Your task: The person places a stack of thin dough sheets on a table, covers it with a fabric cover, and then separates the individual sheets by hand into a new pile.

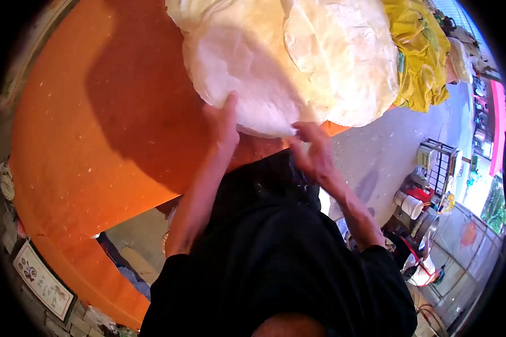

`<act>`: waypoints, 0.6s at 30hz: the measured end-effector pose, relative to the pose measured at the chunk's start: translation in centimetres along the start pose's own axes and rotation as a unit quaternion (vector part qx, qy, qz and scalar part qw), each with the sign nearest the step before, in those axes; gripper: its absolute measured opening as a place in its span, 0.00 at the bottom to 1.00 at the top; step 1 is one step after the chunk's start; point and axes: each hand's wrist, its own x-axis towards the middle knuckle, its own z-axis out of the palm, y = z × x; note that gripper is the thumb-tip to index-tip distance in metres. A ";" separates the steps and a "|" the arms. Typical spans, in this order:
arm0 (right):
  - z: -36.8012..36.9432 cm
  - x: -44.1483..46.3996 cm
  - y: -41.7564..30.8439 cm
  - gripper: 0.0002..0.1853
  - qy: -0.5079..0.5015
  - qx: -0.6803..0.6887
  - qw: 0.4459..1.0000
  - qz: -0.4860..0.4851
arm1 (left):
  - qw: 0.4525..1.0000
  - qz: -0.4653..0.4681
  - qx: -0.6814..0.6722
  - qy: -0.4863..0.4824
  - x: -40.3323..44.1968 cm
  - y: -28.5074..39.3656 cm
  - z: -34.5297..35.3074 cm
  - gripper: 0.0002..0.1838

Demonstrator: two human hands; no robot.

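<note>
From where I stand, the thin rim of the white batting (326,50) looks like the weak point: if the right hand (317,149) tugs harder than the left hand (222,123) holds, the soft fibre could tear or stretch into an uneven patch. A second worry is the overhang. Toward the right, part of the batting bulges past the orange desk (56,151), so its own weight, or too strong a pull toward the body, might drag it down to the grey floor (371,163). The pale flecks on the desk could cling to it too, if it slides across them.

The batting is spread over the desk's far side, ahead of both hands, with its near rim right at the fingertips. The right grip seems closed to a light pinch on that rim. The left touches the rim farther left, thumb up against the white; its other fingers are partly hidden, so I can't tell how tightly it holds. Yellow cloth (419,56) lies beside the batting.
</note>
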 end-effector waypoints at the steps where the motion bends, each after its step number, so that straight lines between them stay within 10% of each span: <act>1: -1.0 0.5 0.8 0.20 0.028 0.041 0.993 0.105 | 1.000 -0.004 0.004 0.008 0.5 0.3 0.1 0.26; 2: -1.8 1.4 1.6 0.20 0.057 0.082 0.973 0.209 | 1.000 -0.007 0.010 0.016 1.0 0.7 0.2 0.25; 14: -2.7 10.1 6.2 0.14 0.115 -0.343 0.931 -0.054 | 0.995 0.045 0.009 -0.085 1.6 2.6 -1.0 0.28; 18: -7.1 10.5 9.6 0.15 0.155 -0.155 0.955 0.200 | 0.995 0.060 -0.001 -0.085 2.0 2.1 -1.4 0.27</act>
